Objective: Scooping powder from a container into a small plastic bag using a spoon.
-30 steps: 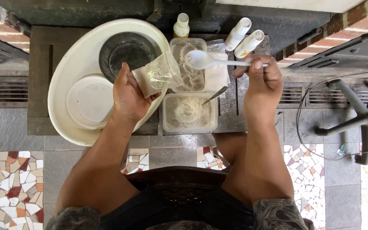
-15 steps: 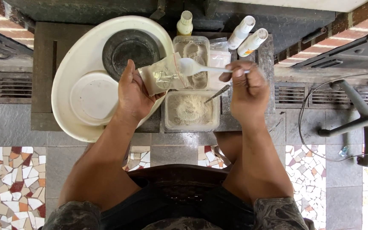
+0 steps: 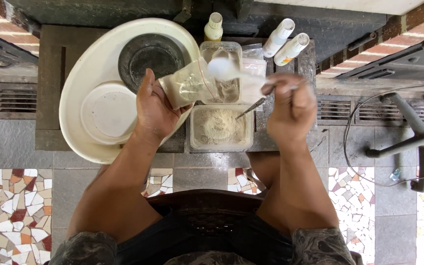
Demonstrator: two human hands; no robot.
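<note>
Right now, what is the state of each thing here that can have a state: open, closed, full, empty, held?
Small plastic bag: held open in left hand, partly filled with powder.
White spoon: held by right hand, bowl at the bag mouth.
Near container: uncovered, holds powder.
Far container: uncovered, holds powder.
Black bowl: looks empty.
Three bottles: capped.

Bottles (image 3: 280, 39) block far edge, white basin (image 3: 82, 73) fills left, powder tubs (image 3: 220, 127) mid, bare ledge strip near tubs, open floor right.

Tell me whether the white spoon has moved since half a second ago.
Yes. The white spoon has lifted slightly away from the person: its bowl now sits over the far powder container, just beside the plastic bag mouth.
</note>
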